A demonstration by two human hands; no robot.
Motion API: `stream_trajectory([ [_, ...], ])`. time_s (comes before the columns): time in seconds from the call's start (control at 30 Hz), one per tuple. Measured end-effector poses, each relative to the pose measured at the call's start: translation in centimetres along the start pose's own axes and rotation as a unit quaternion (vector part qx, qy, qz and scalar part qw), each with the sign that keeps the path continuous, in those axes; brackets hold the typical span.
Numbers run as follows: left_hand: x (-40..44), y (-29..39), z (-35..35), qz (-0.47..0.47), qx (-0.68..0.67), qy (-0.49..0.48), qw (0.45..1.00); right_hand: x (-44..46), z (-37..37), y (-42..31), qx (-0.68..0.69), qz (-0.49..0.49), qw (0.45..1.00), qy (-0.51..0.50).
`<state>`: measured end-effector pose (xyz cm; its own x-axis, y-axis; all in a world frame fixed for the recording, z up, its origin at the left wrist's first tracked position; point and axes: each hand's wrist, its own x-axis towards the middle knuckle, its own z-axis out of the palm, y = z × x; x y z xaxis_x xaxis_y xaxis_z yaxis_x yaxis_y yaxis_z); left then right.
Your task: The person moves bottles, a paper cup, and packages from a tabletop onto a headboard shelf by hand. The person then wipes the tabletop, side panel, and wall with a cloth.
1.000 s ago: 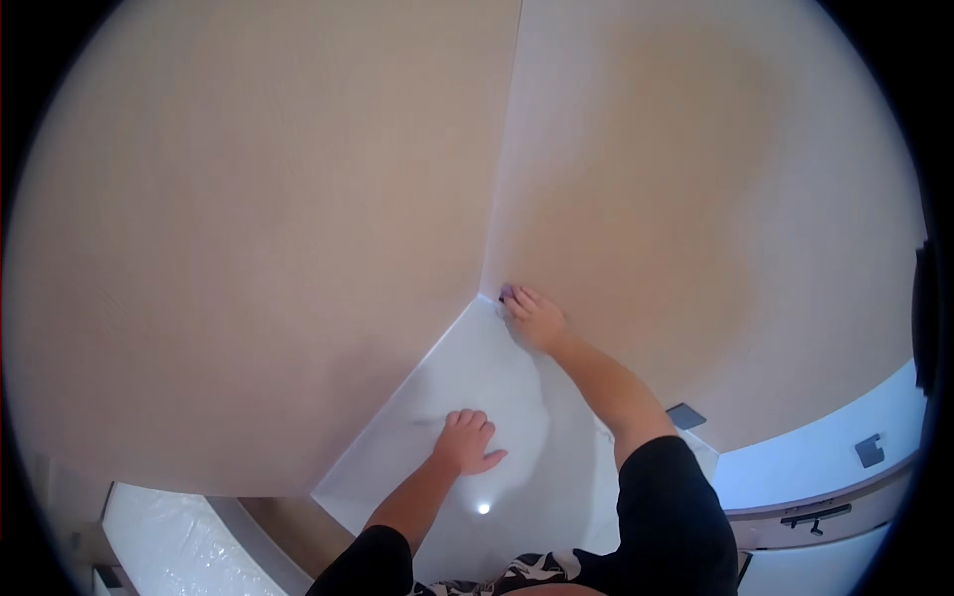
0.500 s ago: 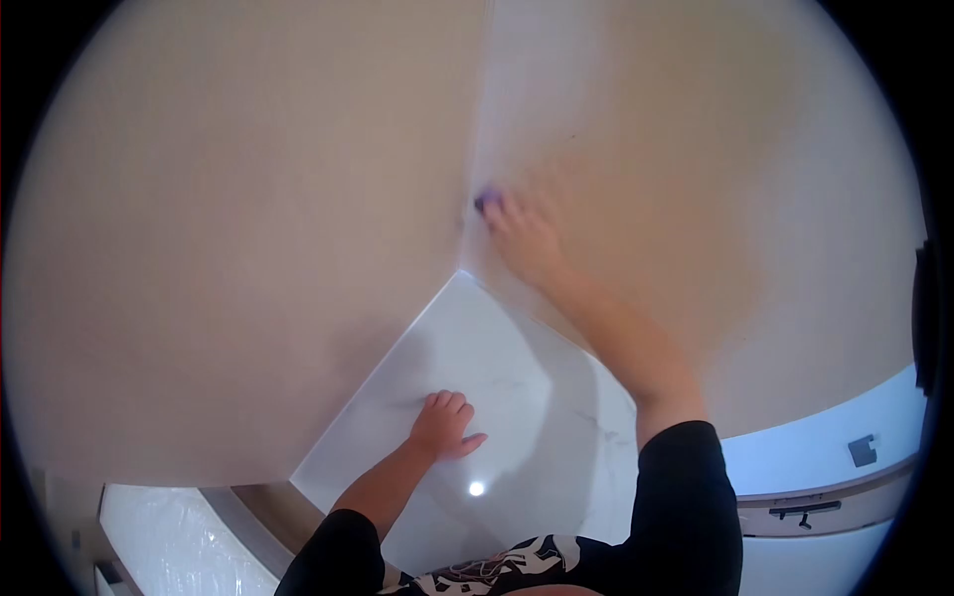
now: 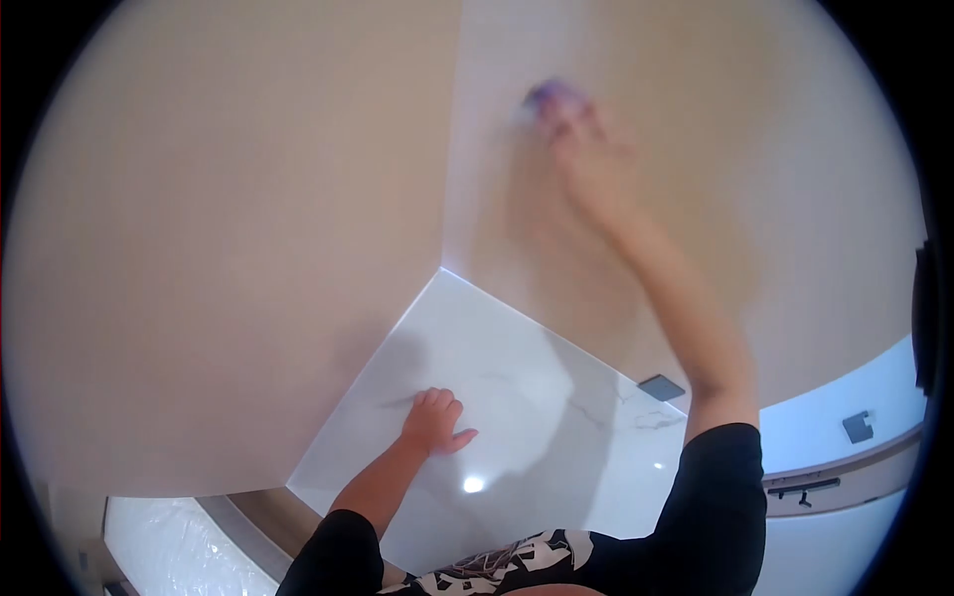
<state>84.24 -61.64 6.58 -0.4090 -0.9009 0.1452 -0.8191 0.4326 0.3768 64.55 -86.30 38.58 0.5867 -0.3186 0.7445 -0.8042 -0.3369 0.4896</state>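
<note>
My right hand (image 3: 591,164) is raised against the beige right-hand wall (image 3: 686,149), a little to the right of the corner. Its fingers close on a small purple-and-dark wiping pad (image 3: 553,94); motion blurs it, so I cannot tell cloth from sponge. My left hand (image 3: 432,419) lies palm down on the white marble-patterned countertop (image 3: 517,397), thumb held apart from the fingers and nothing in it. A dark grey square plate (image 3: 661,387) shows beside my right forearm, where the countertop meets the wall.
The beige left-hand wall (image 3: 229,248) meets the other wall in a corner above the countertop. Clear plastic film covers a white surface (image 3: 174,541) at lower left. At far right are a grey bracket-like piece (image 3: 859,427) and a dark handle-like fitting (image 3: 803,489).
My right hand has moved up and to the right along the wall with the purple pad, away from the corner. The grey plate has come into view. My left hand stays on the countertop.
</note>
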Motion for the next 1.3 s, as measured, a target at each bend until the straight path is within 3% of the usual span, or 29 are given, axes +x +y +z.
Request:
stream_trajectory([
  [0.03,0.0,0.0,0.1,0.002,0.002,0.003,1.0,2.7,-3.5,1.7,-0.033,0.038,0.999,-0.007],
  [0.13,0.0,0.0,0.2,0.017,0.013,0.027,0.999,3.6,-3.9,3.6,-0.06,0.035,0.994,0.084],
  [0.2,-0.1,0.0,0.2,0.018,0.018,0.028,0.999,-0.7,-0.1,1.6,-0.01,-0.005,0.999,0.05],
  [0.27,0.0,-0.2,0.3,0.017,0.007,0.025,1.0,-8.3,3.8,-3.5,0.189,0.054,0.977,-0.085],
  [0.3,-0.1,-0.1,0.4,0.014,0.001,0.023,1.0,-10.5,2.8,-5.6,0.201,0.015,0.957,-0.21],
  [0.33,-0.1,-0.2,0.5,0.012,0.009,0.021,1.0,-14.5,3.5,-7.1,0.183,-0.069,0.965,-0.176],
  [0.37,0.0,-0.1,0.4,0.01,0.019,0.02,1.0,-20.2,6.5,-8.6,0.192,-0.05,0.953,-0.228],
  [0.43,-0.1,0.1,-0.1,0.003,0.038,-0.007,0.999,-26.1,8.6,-8.1,0.051,-0.306,0.912,-0.267],
  [0.5,0.4,0.1,0.0,-0.016,0.05,-0.035,0.998,-24.5,8.4,-6.5,0.101,-0.259,0.923,-0.266],
  [0.6,0.2,0.8,0.2,-0.03,0.053,-0.067,0.996,-14.7,0.8,-3.1,0.183,-0.016,0.943,-0.277],
  [0.67,0.4,0.8,0.1,-0.032,0.055,-0.067,0.996,-7.3,-2.7,0.9,0.176,0.071,0.968,-0.167],
  [0.73,0.3,0.6,0.4,-0.031,0.055,-0.062,0.996,-2.8,-5.6,4.9,0.018,-0.034,0.999,0.007],
  [0.83,0.3,1.7,-0.5,-0.031,0.066,-0.064,0.995,-2.4,-5.6,6.4,-0.002,0.005,0.999,0.044],
  [0.93,0.1,1.1,-0.2,-0.023,0.055,-0.051,0.997,-9.8,-1.7,0.4,0.088,0.066,0.984,-0.141],
  [1.0,0.4,0.5,0.2,-0.003,0.057,-0.012,0.998,-20.0,4.4,-3.9,0.151,-0.081,0.972,-0.159],
  [1.07,-0.8,0.5,0.6,-0.002,0.057,-0.022,0.998,-30.1,6.5,-6.9,0.15,-0.165,0.958,-0.179],
  [1.17,0.2,0.9,0.1,-0.027,0.069,-0.058,0.996,-32.8,5.8,-6.9,0.108,-0.173,0.921,-0.331],
  [1.23,0.3,0.7,0.4,-0.039,0.075,-0.062,0.995,-28.6,4.3,-4.1,0.122,-0.159,0.95,-0.238],
  [1.27,0.3,0.8,0.6,-0.044,0.075,-0.066,0.994,-23.3,1.0,-3.2,0.174,0.019,0.911,-0.374],
  [1.3,0.3,0.9,0.5,-0.045,0.078,-0.071,0.993,-18.2,-1.4,-1.2,0.164,0.074,0.931,-0.319],
])
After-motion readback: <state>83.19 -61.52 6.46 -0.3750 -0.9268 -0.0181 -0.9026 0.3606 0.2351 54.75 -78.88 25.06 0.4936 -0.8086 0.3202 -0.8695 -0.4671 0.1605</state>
